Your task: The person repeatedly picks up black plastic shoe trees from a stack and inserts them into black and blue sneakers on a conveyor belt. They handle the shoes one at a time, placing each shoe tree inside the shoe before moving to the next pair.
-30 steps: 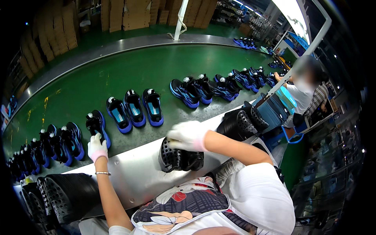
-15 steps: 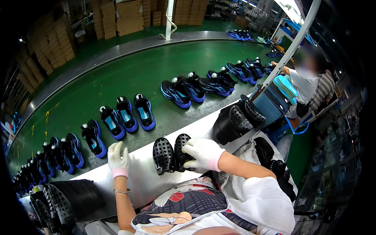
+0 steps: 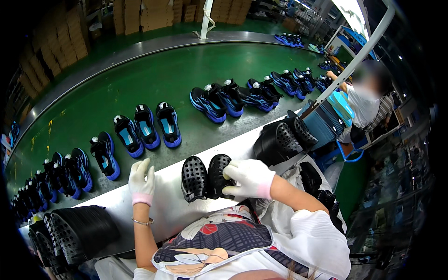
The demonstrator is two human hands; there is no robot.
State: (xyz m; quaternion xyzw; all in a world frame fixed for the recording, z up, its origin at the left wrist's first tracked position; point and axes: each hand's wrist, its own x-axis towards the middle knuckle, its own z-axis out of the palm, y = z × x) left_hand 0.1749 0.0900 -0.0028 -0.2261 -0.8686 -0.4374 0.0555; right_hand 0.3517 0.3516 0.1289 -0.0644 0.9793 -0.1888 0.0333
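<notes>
On the smooth silver metal ledge [image 3: 167, 196], two black perforated shoe-shaped pieces [image 3: 194, 177] sit side by side; my white-gloved right hand [image 3: 250, 178] touches the right one, whether gripping I cannot tell. My white-gloved left hand [image 3: 141, 183] hangs empty, fingers parted. Beyond: a broad green tabletop [image 3: 149, 77], black-and-blue sneakers [image 3: 169, 125], brown cardboard stacks [image 3: 156, 16].

The right grip [image 3: 252, 178] covers part of one perforated black piece [image 3: 216, 170], so its hold is unclear. The co-worker's head [image 3: 372, 78] is blurred. The farthest left shoes [image 3: 17, 206] are too small to separate. The upper edge cuts the cardboard stacks [image 3: 156, 15].
</notes>
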